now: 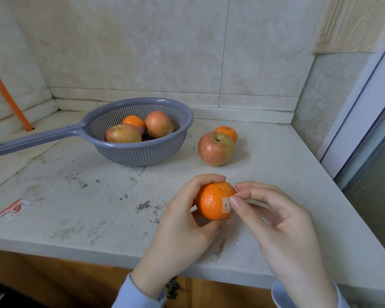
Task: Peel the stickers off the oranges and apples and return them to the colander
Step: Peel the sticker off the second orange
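Hands meet low in the head view, just above the front part of a pale, stained stone counter (76,207). The left hand (182,221) wraps a small round orange (211,202), fingers curled over its top and thumb underneath, holding it clear of the counter. A pale rectangular sticker (226,204) lies on the side of that fruit facing the right hand (273,221). The right thumb tip presses on the sticker's edge with the forefinger bent close above it, a pinching pose; the other fingers are loosely curled. Whether the sticker has lifted yet, I cannot tell. Both wrists show light blue sleeve cuffs.

Further back and to the left stands a grey-blue perforated plastic colander (142,156), its long handle reaching left. Inside lie two red-yellow apples, one at the front left (122,134) and one at the right (158,124), with a second orange (133,121) tucked between them at the back.

Right of the colander, apart from it, a loose red-green apple (216,148) sits stem up on the counter, and a third orange (228,132) rests just behind it, touching or nearly so.

At the far left lies a small red and white paper scrap (12,208). An orange hose (7,92) runs down the tiled wall into the counter's back corner.
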Demonstrator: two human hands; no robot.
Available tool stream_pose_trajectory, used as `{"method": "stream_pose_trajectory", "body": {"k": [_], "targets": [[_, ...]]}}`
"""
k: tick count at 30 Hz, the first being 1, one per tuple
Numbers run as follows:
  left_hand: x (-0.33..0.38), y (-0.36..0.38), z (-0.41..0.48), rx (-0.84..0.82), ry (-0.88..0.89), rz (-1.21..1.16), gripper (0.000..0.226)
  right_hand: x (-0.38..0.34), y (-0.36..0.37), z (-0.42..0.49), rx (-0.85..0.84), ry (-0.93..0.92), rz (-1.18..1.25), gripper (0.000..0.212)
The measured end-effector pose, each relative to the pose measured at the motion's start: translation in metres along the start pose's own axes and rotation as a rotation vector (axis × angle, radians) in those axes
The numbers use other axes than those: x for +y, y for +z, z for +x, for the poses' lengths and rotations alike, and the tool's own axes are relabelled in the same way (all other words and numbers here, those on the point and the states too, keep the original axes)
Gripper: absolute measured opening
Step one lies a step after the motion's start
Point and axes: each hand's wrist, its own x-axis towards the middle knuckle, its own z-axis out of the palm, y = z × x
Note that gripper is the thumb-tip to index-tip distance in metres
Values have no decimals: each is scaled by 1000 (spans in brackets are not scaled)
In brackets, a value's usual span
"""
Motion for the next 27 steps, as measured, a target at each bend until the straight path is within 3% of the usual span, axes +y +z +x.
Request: {"method": "stream_pose_trajectory", "body": {"k": [5,13,17,23,27], "targets": [[0,-1,0,1,6,3,61,-2,3,2,-25,96,86,5],[-3,0,0,12,0,10,61,2,8,2,-24,33,-11,5],[-4,0,0,22,1,31,62,6,12,0,34,-47,-111,24],[-3,0,1,38,-5,20,59,9,14,-6,43,-73,-88,31],[-4,0,1,32,-15,11,59,12,13,-7,82,-131,-109,16]]}}
